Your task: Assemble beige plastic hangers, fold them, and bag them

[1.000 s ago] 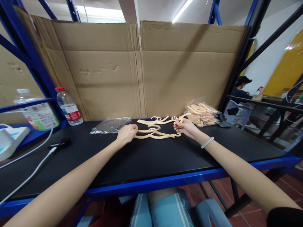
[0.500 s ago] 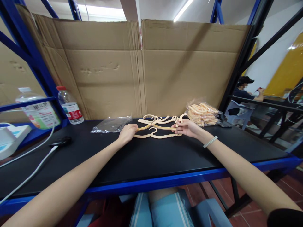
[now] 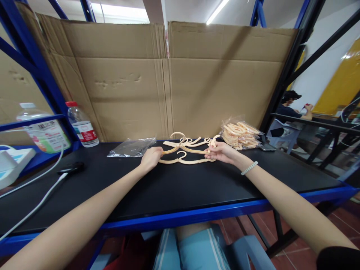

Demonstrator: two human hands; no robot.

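Observation:
A cream plastic hanger [image 3: 194,150] is stretched between my two hands, its hook pointing up and away. My left hand [image 3: 152,159] is closed around its left end. At the other end, my right hand [image 3: 221,152] pinches it between thumb and fingers. Nearer me on the black tabletop lies a second cream hanger [image 3: 194,162], just below the held one. More pale hangers [image 3: 171,143] lie behind, partly hidden by the held one. To the right of them sits a clear bag of hangers [image 3: 240,135].
An empty-looking clear plastic bag [image 3: 132,147] lies left of my left hand. Further left stand a red-capped water bottle [image 3: 84,127], a large labelled jug [image 3: 46,131] and a black device on a white cable [image 3: 71,168]. Cardboard [image 3: 126,82] walls the back. Another person [image 3: 291,107] sits at far right.
The held hanger's hook has tipped slightly upward and away. Both hands keep their grip in nearly the same place.

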